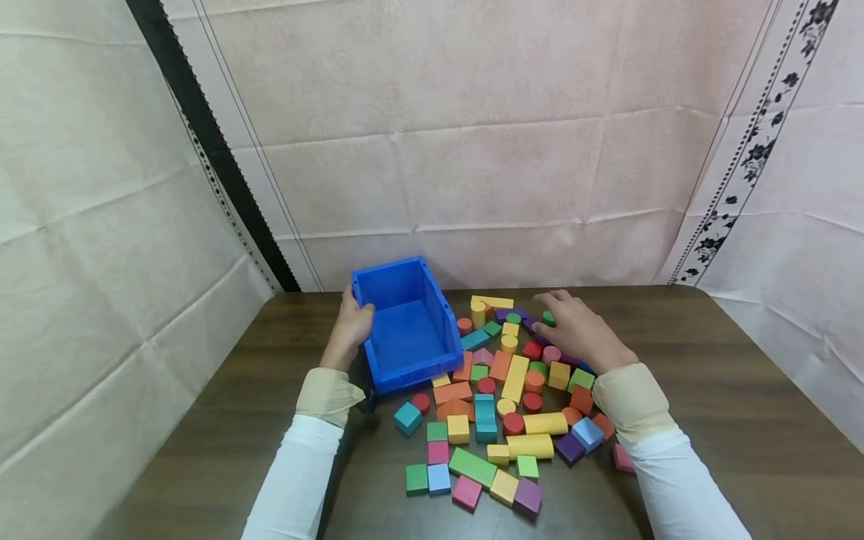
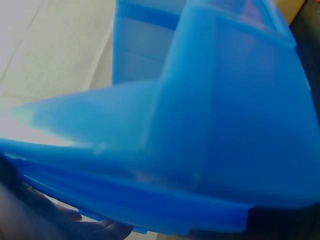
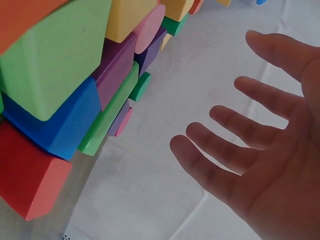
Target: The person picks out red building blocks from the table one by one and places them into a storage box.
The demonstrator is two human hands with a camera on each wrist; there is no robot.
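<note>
Your left grip pinches the bin, apparently to steady its tilt, while your right grip, spread and empty, hangs near the blocks.

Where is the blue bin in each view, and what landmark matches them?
Head: the blue bin is just below centre, in the left hand.
Left wrist: it fills most of the picture.
Right wrist: not identifiable; the blue sliver up top is too small.
Shared landmark: pale cloth, all three views.
</note>
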